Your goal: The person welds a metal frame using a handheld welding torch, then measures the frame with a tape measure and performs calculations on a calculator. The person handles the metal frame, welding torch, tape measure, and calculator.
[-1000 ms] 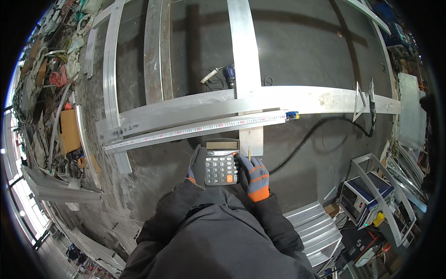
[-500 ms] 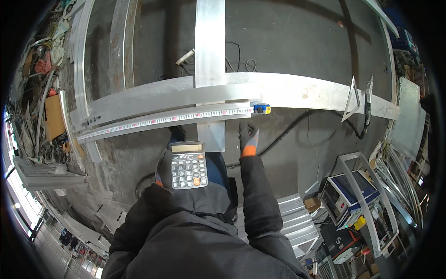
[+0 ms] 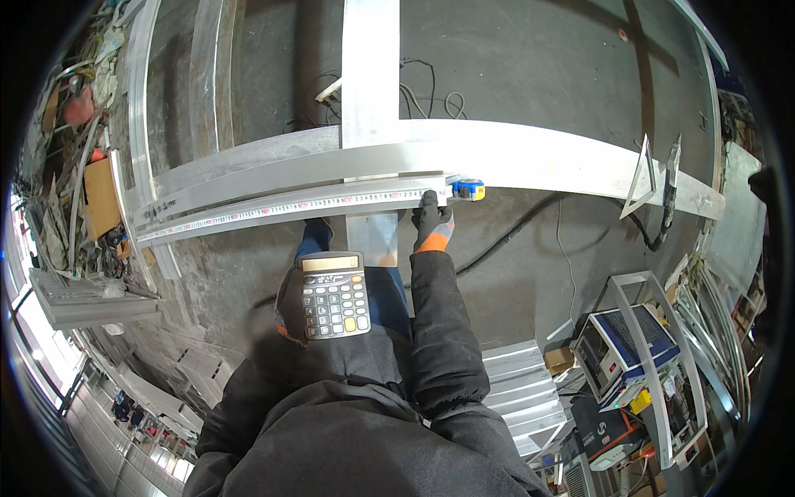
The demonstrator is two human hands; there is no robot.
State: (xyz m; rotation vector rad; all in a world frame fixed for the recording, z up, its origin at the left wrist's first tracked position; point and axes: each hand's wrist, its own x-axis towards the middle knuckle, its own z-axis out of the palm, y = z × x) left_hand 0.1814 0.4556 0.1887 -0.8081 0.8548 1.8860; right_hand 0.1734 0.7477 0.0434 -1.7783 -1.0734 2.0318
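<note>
My gloved left hand (image 3: 288, 300) is closed around the left side of a grey calculator (image 3: 334, 296), held face up over my lap. Across the front lies a long silver metal profile (image 3: 281, 218) with a yellow-cased... blue tape measure (image 3: 469, 190) at its right end. The white tape blade (image 3: 331, 201) is drawn out along the profile to the left. My gloved right hand (image 3: 432, 222), with an orange cuff band, touches the blade near the case with an outstretched finger. Its other fingers show only in part.
A wide crosswise beam (image 3: 546, 149) meets an upright-running flat bar (image 3: 371, 70). Black cables (image 3: 513, 234) lie on the floor. At the right stand a triangular metal frame (image 3: 640, 178) and a blue-white machine (image 3: 625, 352). Scrap and a cardboard box (image 3: 102, 199) line the left.
My right hand has moved up and slightly left, from below the profile onto the tape blade. My left hand still holds the calculator, and the view has shifted slightly.
</note>
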